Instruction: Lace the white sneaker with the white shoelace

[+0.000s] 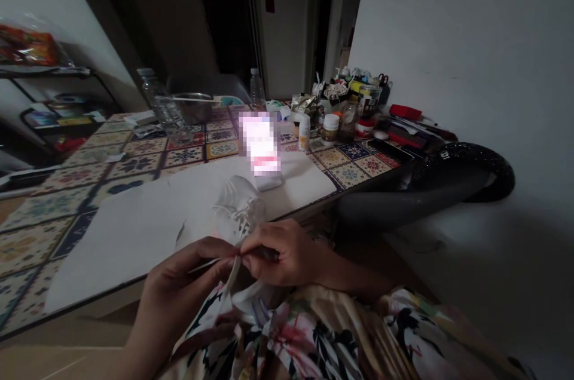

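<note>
Both hands meet fingertip to fingertip above my lap. My left hand (179,284) is closed in a pinch on a pale, flat shoelace (232,281) that hangs down from the fingers. Pressed against those fingertips, my right hand (284,254) is closed too, pinching at the lace's upper end. Below them a white shoe (253,299) lies in the lap, partly covered by the hands. Just beyond the hands, another white shoe (237,204) with crossed laces rests on a white sheet (134,230) at the table edge.
A phone (260,144) with a bright blurred screen stands propped behind the far shoe. Plastic bottles (173,117) and a metal pot (197,108) are on the patterned table (45,213). Small jars (330,129) crowd the right side, near a black curved object (466,171).
</note>
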{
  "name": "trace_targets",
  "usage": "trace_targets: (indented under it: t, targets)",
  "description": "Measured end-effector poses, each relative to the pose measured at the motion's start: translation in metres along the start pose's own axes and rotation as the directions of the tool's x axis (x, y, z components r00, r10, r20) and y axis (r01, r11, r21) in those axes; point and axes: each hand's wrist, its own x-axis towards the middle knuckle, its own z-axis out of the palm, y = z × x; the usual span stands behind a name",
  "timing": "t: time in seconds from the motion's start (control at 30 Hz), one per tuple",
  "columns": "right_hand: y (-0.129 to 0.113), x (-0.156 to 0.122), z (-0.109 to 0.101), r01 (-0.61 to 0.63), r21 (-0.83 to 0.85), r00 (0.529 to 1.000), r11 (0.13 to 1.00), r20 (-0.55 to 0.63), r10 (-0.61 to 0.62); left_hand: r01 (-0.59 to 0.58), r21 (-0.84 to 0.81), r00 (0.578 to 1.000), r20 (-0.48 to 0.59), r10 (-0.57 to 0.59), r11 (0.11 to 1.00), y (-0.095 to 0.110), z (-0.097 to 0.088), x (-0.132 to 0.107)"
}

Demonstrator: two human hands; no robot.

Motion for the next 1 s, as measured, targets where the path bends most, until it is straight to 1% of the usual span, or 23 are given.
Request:
trace_targets:
  t: [0.07,0.13,0.2,0.3,0.33,0.37,0.43,0.5,0.53,0.6,0.67,0.7,0.8,0.87,0.9,0.97,1.0]
  targets:
    - [-0.001,0.001,-0.001,0.046,0.031,0.999,0.998,-0.023,-0.045,-0.069,-0.034,0.997,-0.028,0.068,0.997,0.000,0.001,0.000]
    - [-0.002,0.001,-0.001,0.049,0.050,0.998,0.998,-0.043,-0.047,-0.108,-0.059,0.994,-0.024,0.106,0.992,0.000,0.002,-0.001]
    - [-0.002,0.001,0.001,-0.003,0.069,0.997,0.998,-0.077,0.008,-0.133,-0.055,0.991,-0.005,0.133,0.990,0.000,0.003,-0.002]
    - [-0.003,-0.001,0.003,-0.126,0.143,0.978,0.982,-0.148,0.147,-0.208,-0.059,0.977,0.034,0.210,0.976,0.002,0.006,-0.004]
    - [-0.004,-0.001,0.002,-0.151,0.168,0.972,0.974,-0.152,0.177,-0.240,-0.054,0.969,0.041,0.243,0.969,0.003,0.006,-0.005]
    - [-0.004,-0.001,0.002,-0.154,0.181,0.973,0.971,-0.141,0.181,-0.270,-0.040,0.962,0.038,0.271,0.962,0.003,0.006,-0.005]
    - [-0.005,0.000,-0.001,-0.107,0.162,0.987,0.981,-0.100,0.124,-0.311,0.013,0.950,0.010,0.311,0.950,0.002,0.006,-0.005]
    - [-0.006,0.002,-0.004,-0.018,0.114,0.997,0.993,-0.072,0.027,-0.345,0.058,0.937,-0.028,0.347,0.937,-0.001,0.004,-0.005]
    - [-0.005,0.003,-0.005,0.021,0.092,0.997,0.996,-0.069,-0.015,-0.358,0.072,0.932,-0.039,0.361,0.931,-0.002,0.003,-0.005]
    - [-0.004,0.004,-0.005,0.064,0.061,0.996,0.996,-0.065,-0.060,-0.362,0.079,0.930,-0.043,0.366,0.929,-0.003,0.002,-0.005]
    - [-0.003,0.005,-0.004,0.072,0.032,0.997,0.997,-0.042,-0.071,-0.335,0.066,0.940,-0.046,0.338,0.940,-0.003,0.003,-0.006]
    - [-0.001,0.005,-0.003,0.074,0.016,0.997,0.997,-0.033,-0.074,-0.299,0.048,0.952,-0.056,0.301,0.953,-0.003,0.003,-0.006]
    - [0.002,0.003,-0.001,0.114,-0.050,0.993,0.992,-0.039,-0.116,-0.130,-0.017,0.985,-0.117,0.127,0.991,-0.002,0.005,-0.009]
    - [0.003,0.001,0.000,0.174,-0.117,0.983,0.978,-0.038,-0.180,-0.021,-0.055,0.990,-0.139,0.013,0.998,-0.003,0.006,-0.010]
    - [0.003,0.000,0.000,0.209,-0.150,0.976,0.966,-0.036,-0.216,0.016,-0.077,0.990,-0.137,-0.026,0.997,-0.004,0.006,-0.010]
    - [0.002,-0.001,-0.001,0.264,-0.187,0.959,0.946,-0.057,-0.279,0.067,-0.150,0.989,-0.123,-0.085,0.987,-0.007,0.006,-0.009]
    - [0.002,-0.001,-0.001,0.269,-0.179,0.954,0.946,-0.086,-0.287,0.090,-0.200,0.986,-0.117,-0.115,0.976,-0.008,0.007,-0.009]
